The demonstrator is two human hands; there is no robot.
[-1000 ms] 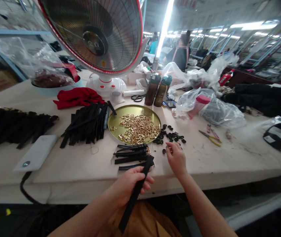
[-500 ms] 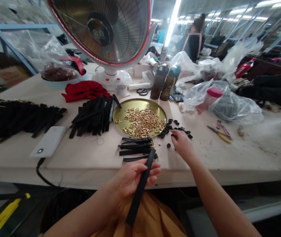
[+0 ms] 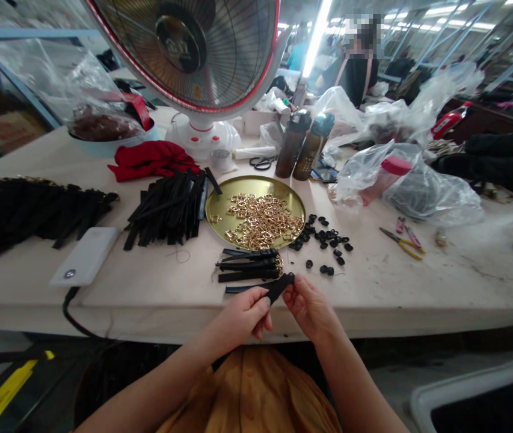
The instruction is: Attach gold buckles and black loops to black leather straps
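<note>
Between its thumb and fingers my left hand (image 3: pixel 248 314) grips a black strap (image 3: pixel 278 288), whose end points up and to the right. At that end, the closed fingertips of my right hand (image 3: pixel 313 305) pinch a small black loop (image 3: pixel 291 276); whether the strap passes through it I cannot tell. Just beyond my hands lie several black straps with gold buckles (image 3: pixel 248 264). A round gold tray (image 3: pixel 283 191) behind them bears a heap of gold buckles (image 3: pixel 267 221). Loose black loops (image 3: pixel 326 236) are scattered to the tray's right.
Left of the tray is a pile of black straps (image 3: pixel 168 207), with a white power bank (image 3: pixel 85 257) nearer the edge. A fan heater (image 3: pixel 188 54) and two bottles (image 3: pixel 292 144) stand behind. Pliers (image 3: pixel 403 243) lie at right, below plastic bags (image 3: pixel 441 186).
My right hand has come back from the loose loops to the strap's end with a small black loop. My left hand has tilted the strap towards the right.
</note>
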